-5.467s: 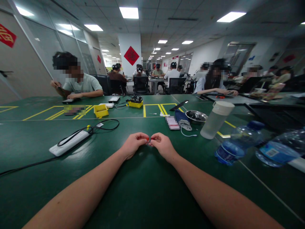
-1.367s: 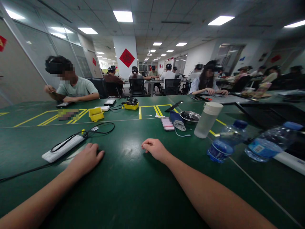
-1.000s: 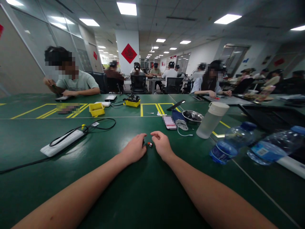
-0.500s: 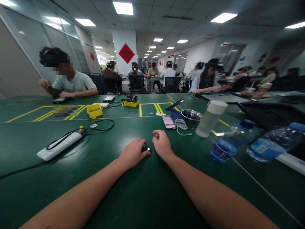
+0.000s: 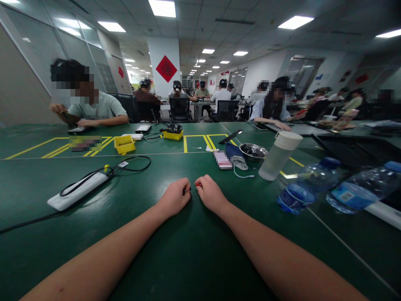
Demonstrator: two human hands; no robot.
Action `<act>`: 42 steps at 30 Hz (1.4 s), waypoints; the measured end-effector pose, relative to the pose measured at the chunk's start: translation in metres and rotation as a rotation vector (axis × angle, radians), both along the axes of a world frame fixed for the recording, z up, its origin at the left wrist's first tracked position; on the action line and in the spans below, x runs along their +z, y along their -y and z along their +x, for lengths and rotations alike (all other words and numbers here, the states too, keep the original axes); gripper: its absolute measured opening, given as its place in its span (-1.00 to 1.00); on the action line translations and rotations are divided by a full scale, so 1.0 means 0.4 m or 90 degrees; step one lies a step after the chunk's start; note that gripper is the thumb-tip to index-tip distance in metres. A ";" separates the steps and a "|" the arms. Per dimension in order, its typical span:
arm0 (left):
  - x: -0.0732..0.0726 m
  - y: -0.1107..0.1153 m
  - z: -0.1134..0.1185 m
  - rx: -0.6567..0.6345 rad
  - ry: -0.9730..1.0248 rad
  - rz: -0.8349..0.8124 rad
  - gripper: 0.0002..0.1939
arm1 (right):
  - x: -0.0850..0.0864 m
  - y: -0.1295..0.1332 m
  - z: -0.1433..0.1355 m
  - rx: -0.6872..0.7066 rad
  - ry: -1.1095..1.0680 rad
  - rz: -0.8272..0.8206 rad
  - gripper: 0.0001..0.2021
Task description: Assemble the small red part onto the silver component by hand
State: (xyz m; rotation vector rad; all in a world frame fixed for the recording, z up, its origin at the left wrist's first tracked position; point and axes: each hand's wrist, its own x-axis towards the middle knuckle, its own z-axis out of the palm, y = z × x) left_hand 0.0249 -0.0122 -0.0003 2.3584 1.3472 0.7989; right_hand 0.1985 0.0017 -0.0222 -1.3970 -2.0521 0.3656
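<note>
Dark piece (image 5: 186, 190) is in left hand (image 5: 174, 196) at green table (image 5: 188, 255) under lights (image 5: 162, 8)

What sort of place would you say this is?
Probably an open-plan office or workroom: people sit in office chairs under light panels, and yellow tape marks the green table.

Count check:
- 2 bare hands: 1 left hand (image 5: 176, 196), 1 right hand (image 5: 209, 191)
- 1 small dark part (image 5: 186, 190), in the left hand
- 2 yellow bins (image 5: 124, 146), toward the tabletop's far edge; 1 of the 2 has black cables (image 5: 172, 127)
- 1 white power strip (image 5: 78, 192), tabletop's left part
- 1 steel bowl (image 5: 254, 159)
- 1 frosted bottle (image 5: 277, 159), pale lid
- 2 clear bottles (image 5: 294, 198), blue caps, tabletop's right part
- 1 big red diamond sign (image 5: 166, 69), on the pillar (image 5: 153, 48)
- people in back: overlapping, no sure count
</note>
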 end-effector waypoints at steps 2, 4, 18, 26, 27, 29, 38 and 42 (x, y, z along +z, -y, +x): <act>-0.002 -0.005 -0.003 0.011 0.034 -0.013 -0.93 | 0.004 0.003 -0.001 0.027 -0.032 0.010 -0.86; -0.005 -0.010 -0.005 0.029 0.094 -0.039 -0.87 | 0.010 0.007 -0.003 0.060 -0.085 0.006 -0.85; -0.011 -0.015 0.013 0.025 0.650 -0.401 -0.72 | 0.042 0.008 -0.009 0.115 -0.512 -0.201 -0.84; -0.017 -0.025 0.009 0.028 0.665 -0.445 -0.77 | 0.033 -0.002 -0.004 0.093 -0.576 -0.264 -0.81; -0.018 -0.025 0.010 0.026 0.661 -0.444 -0.77 | 0.031 -0.003 -0.003 0.091 -0.571 -0.263 -0.82; -0.018 -0.024 0.011 0.020 0.643 -0.437 -0.76 | 0.029 -0.004 -0.003 0.094 -0.566 -0.260 -0.83; -0.011 -0.015 0.013 -0.006 0.583 -0.395 -0.75 | 0.015 -0.003 -0.010 0.060 -0.560 -0.219 -0.81; -0.017 -0.021 0.012 -0.018 0.591 -0.400 -0.77 | 0.010 -0.007 -0.009 0.056 -0.520 -0.209 -0.86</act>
